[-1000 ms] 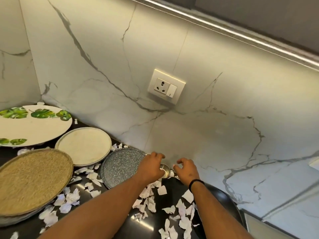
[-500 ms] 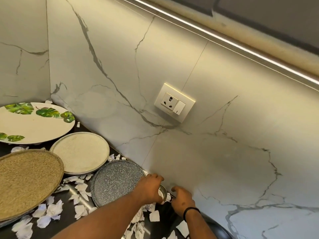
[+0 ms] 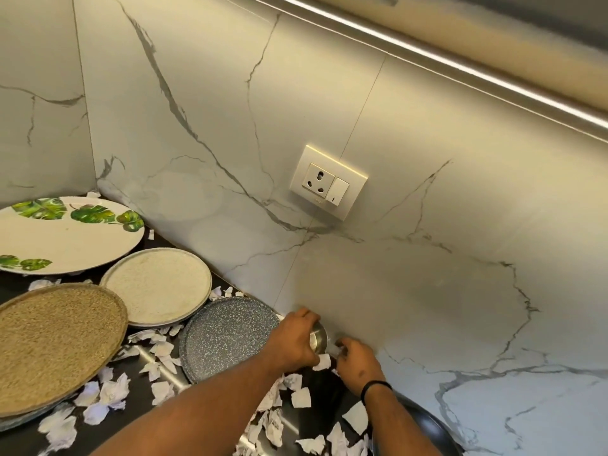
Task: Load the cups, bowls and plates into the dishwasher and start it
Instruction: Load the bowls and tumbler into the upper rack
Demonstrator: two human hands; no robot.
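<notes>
My left hand grips a small steel cup at the foot of the marble wall, its fingers curled over the rim. My right hand sits just right of the cup, fingers bent round scraps of white paper. Left of the hands lie four plates on the black counter: a grey speckled plate, a cream plate, a tan woven-look plate and a large white plate with green leaves. No dishwasher is in view.
Torn white paper scraps litter the black counter around the plates and under my arms. A dark round dish shows at the bottom right. A wall socket with a switch sits above the hands.
The view has tilted up and right, so the hands sit lower in the frame. Both hands stay at the steel cup; the right hand has closed in on the paper scraps beside it.
</notes>
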